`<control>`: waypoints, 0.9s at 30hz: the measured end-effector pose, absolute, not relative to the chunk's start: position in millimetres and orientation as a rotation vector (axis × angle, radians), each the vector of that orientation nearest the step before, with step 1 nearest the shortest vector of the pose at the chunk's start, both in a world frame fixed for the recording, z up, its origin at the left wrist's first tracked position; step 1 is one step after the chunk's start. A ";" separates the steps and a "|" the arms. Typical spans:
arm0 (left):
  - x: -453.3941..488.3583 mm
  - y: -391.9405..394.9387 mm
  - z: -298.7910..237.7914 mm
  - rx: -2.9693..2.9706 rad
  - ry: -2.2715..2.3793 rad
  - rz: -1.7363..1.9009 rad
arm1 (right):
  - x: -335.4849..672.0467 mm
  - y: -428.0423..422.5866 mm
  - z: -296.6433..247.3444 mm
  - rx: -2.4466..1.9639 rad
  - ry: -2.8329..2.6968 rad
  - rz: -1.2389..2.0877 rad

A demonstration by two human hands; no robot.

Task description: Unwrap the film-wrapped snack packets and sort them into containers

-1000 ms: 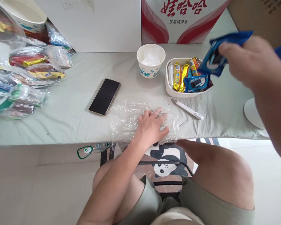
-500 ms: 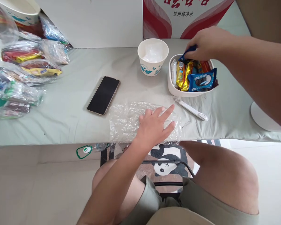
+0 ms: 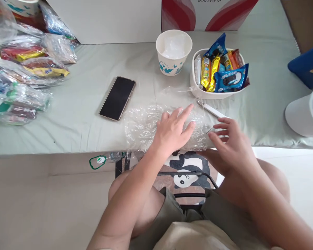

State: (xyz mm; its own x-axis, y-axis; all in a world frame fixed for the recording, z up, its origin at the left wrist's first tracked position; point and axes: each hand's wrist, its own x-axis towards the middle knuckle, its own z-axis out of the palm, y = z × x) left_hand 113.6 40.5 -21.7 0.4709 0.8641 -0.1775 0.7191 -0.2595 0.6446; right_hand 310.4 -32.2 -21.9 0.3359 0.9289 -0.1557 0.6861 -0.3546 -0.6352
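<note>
Below the near edge of a cloth-covered table, a seated person's lap shows grey-green shorts and bare knees set apart, with a panda picture between them and a clear bottle to the left. On the table's front edge, straight ahead, lies a crumpled, see-through plastic sheet. The left hand rests flat on it, fingers spread. The right hand is apart from the left, just beside the sheet's right side, its fingers loosely curved with nothing in their grasp. They are close to the end of a slim white knife; whether they touch it, I cannot tell. The knife lies at a slant, its tip by the sheet. To the sheet's left is a dark-screened phone, and at the far right a white bucket.

A little farther back, a white tub is filled with snack packets in blue, gold and orange wrappers. Left of it stands a paper cup with clear plastic inside. A heap of wrapped snacks covers the left side. Behind everything are a white box and a red-and-white box.
</note>
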 end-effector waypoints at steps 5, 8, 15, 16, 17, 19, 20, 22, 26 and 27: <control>109.4 39.6 -22.8 1.849 1.336 0.507 | 292.3 -45.2 -34.2 -1.971 -1.377 0.997; 101.1 42.2 -18.4 1.754 1.417 0.732 | 290.3 -43.1 -32.9 -1.745 -1.327 0.974; 57.2 68.9 -15.6 1.837 1.624 0.996 | 316.3 -40.8 -6.3 -1.746 -1.490 0.757; 51.7 72.3 -18.8 1.835 1.622 0.951 | 320.9 -39.4 -1.9 -1.740 -1.554 0.707; 46.9 74.9 -22.3 1.818 1.609 0.876 | 325.4 -37.5 2.1 -1.721 -1.619 0.659; 39.1 78.1 -28.5 1.769 1.577 0.684 | 333.3 -32.6 8.8 -1.668 -1.726 0.560; 35.9 78.8 -30.4 1.749 1.571 0.600 | 336.7 -29.6 11.7 -1.643 -1.764 0.511; 31.1 78.6 -31.0 1.742 1.589 0.508 | 341.9 -23.0 17.4 -1.593 -1.818 0.415; 30.7 75.1 -27.6 1.808 1.539 0.546 | 342.4 -10.1 33.0 -1.472 -1.900 0.309; 33.3 74.4 -28.3 1.812 1.478 0.553 | 340.0 -7.8 37.9 -1.455 -1.900 0.328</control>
